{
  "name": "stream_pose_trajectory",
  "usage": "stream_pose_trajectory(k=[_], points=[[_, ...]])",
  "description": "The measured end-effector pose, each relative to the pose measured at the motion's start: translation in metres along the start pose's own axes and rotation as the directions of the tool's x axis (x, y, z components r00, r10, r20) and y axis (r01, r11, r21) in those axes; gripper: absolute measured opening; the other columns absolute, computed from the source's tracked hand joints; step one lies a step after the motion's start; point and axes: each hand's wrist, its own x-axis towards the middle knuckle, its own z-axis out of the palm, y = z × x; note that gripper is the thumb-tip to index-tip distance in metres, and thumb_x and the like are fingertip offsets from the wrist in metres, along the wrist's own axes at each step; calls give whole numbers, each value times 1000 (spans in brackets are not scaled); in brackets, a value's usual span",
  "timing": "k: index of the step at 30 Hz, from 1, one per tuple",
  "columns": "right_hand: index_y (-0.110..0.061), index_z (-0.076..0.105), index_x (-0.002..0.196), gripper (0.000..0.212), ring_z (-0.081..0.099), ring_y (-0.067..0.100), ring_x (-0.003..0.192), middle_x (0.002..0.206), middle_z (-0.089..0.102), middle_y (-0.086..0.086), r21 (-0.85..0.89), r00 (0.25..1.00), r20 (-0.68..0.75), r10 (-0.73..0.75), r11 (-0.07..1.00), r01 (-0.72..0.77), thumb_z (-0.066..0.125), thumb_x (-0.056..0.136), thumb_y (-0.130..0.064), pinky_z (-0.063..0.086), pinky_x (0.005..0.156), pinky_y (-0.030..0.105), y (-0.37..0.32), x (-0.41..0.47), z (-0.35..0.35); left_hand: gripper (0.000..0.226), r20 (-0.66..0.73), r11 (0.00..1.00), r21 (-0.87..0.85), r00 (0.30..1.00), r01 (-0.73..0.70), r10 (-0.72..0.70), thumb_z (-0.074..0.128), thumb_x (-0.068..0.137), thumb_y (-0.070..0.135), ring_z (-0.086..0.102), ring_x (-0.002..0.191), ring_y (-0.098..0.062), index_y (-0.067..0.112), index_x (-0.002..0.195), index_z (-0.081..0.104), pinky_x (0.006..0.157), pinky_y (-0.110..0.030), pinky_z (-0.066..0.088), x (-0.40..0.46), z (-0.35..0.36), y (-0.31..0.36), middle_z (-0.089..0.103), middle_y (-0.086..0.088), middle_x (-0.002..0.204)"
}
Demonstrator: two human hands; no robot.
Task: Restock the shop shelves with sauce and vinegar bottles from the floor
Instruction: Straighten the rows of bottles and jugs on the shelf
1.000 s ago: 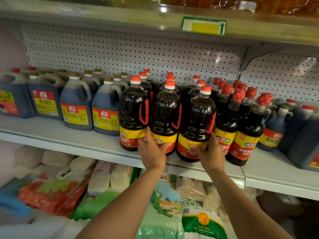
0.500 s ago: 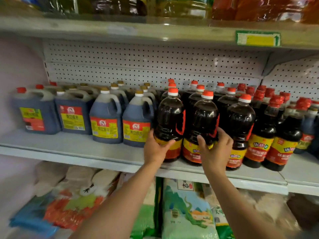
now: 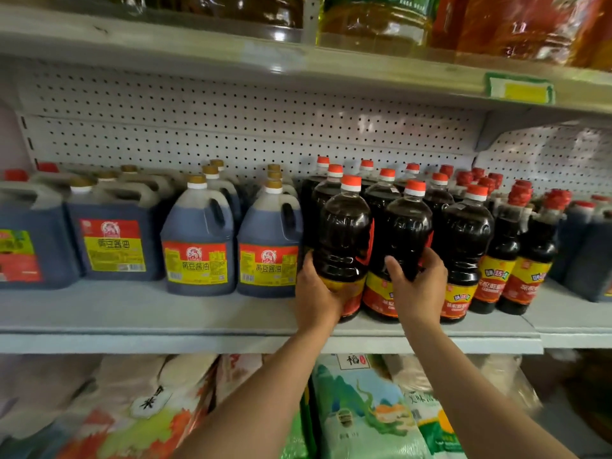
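We gripped two dark sauce bottles standing at the front edge of the middle shelf (image 3: 165, 313). Our left hand (image 3: 316, 294) was wrapped round the lower body of the left bottle (image 3: 344, 240), thumb on its left flank and fingers curled under the label. Our right hand (image 3: 419, 289) clasped the lower body of the middle bottle (image 3: 405, 236), fingers spread across its front. Both bottles stood upright, their bases on or just above the shelf; we could not tell which.

A third front bottle (image 3: 467, 243) stood just beside our right hand, untouched. Further red-capped bottles filled the rows behind, up to the pegboard back panel (image 3: 231, 127).

We judged the low grip to be chosen for control: holding near the base lets a tall, heavy bottle be slid without tipping. The placement kept like products together, between the handled jugs (image 3: 268, 246) toward the shelf's left end and the slim bottles (image 3: 506, 253) toward its right.

We judged the step in hand to be aligning the front row flush with the shelf edge. Bagged goods (image 3: 364, 409) lay on the tier below. No floor stock was in view.
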Motion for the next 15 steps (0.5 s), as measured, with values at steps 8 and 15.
stream_pose_trajectory(k=[8,15], points=[[-21,51,137,56,52,4,119,130,46,-9,180,969,-37,-243,953,245,76,88,-30,45,102,18,-68,-40,35,95,-258,999,21,965,-43,47,78,76,54,40,134,-25,17,152,35,100,-23,29,20,-89,-17,44,-10,146],[-22,43,149,71,44,2,132,148,45,-4,300,923,298,-241,942,149,76,87,-35,45,111,27,-92,-67,113,100,-494,997,73,869,37,4,82,75,45,31,138,-38,13,154,30,107,-47,35,42,-169,-41,36,-24,150]])
